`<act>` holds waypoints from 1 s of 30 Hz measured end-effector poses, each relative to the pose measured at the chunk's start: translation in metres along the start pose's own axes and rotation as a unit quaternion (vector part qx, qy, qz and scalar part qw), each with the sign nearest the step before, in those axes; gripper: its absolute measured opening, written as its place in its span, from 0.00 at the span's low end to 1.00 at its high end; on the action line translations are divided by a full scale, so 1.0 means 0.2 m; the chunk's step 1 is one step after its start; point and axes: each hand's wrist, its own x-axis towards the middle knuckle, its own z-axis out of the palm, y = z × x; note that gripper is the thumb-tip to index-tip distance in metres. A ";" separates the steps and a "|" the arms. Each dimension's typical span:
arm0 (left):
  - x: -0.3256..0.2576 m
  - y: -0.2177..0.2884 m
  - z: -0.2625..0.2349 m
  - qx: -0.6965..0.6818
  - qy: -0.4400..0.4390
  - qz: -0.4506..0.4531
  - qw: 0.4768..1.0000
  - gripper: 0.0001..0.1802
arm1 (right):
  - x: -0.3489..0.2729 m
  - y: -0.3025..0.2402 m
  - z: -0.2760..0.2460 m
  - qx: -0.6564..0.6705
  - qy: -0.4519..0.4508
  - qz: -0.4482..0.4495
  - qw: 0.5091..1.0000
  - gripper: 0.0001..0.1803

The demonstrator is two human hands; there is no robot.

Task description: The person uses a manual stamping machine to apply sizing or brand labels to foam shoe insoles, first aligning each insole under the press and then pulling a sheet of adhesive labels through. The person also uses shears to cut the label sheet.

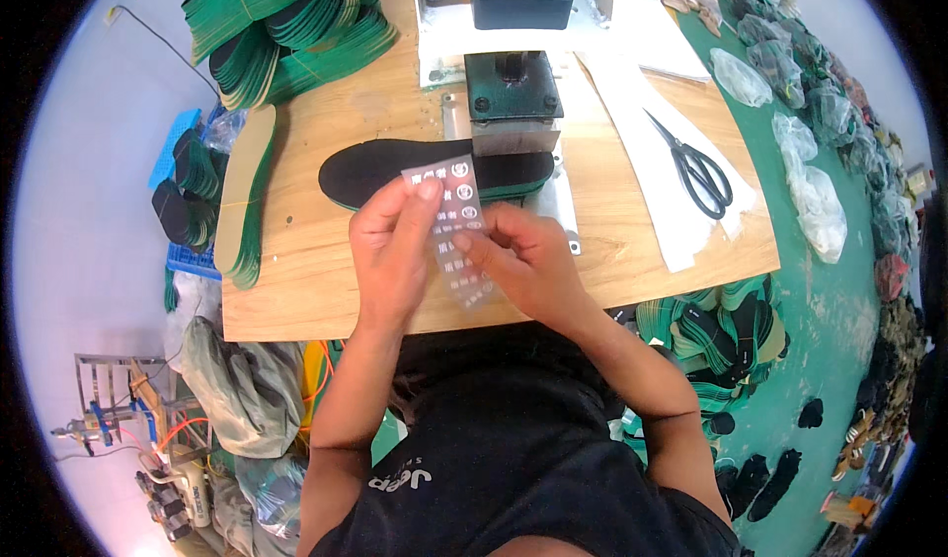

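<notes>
A clear strip of white printed transfer labels (460, 211) hangs between my two hands. My left hand (393, 246) pinches its upper left edge between thumb and fingers. Lower on the strip, my right hand (528, 261) is closed on the right edge, thumb on top. Behind them a black insole (375, 167) with a green edge lies flat, its right part beneath the metal head of a press (513, 113). The strip and my hands cover part of the insole's near edge. I cannot tell whether the press head touches it.
Bundled green and black insoles (296, 39) are piled at the back left, with a beige-topped stack (244, 197) at the table's left edge. Black-handled scissors (699, 174) lie on white sheets (642, 162) to the right. Filled plastic bags (815, 201) and more insoles (716, 340) are on the floor.
</notes>
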 end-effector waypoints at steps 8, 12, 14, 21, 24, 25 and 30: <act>-0.02 -0.05 -0.11 0.143 -0.034 -0.028 0.989 0.05 | -0.07 -0.02 -0.03 0.048 -0.020 0.062 0.997 0.09; -0.01 -0.08 -0.12 0.150 -0.100 -0.017 0.983 0.05 | -0.07 0.00 -0.07 0.031 -0.046 0.069 0.996 0.10; 0.02 -0.09 -0.12 0.189 -0.165 0.017 0.968 0.06 | -0.07 0.01 -0.10 0.017 -0.054 0.069 0.996 0.10; 0.05 -0.07 -0.14 0.204 -0.178 0.011 0.963 0.06 | -0.10 0.07 -0.08 0.108 -0.013 0.118 0.987 0.09; 0.04 -0.09 -0.16 0.196 -0.120 -0.034 0.973 0.05 | -0.08 0.04 -0.08 0.100 0.000 0.120 0.988 0.11; 0.04 -0.09 -0.15 0.187 -0.120 -0.027 0.975 0.05 | -0.08 0.02 -0.08 0.095 -0.004 0.129 0.987 0.12; 0.05 -0.04 -0.13 0.219 -0.154 -0.016 0.963 0.05 | -0.09 0.05 -0.10 0.046 -0.017 0.079 0.996 0.13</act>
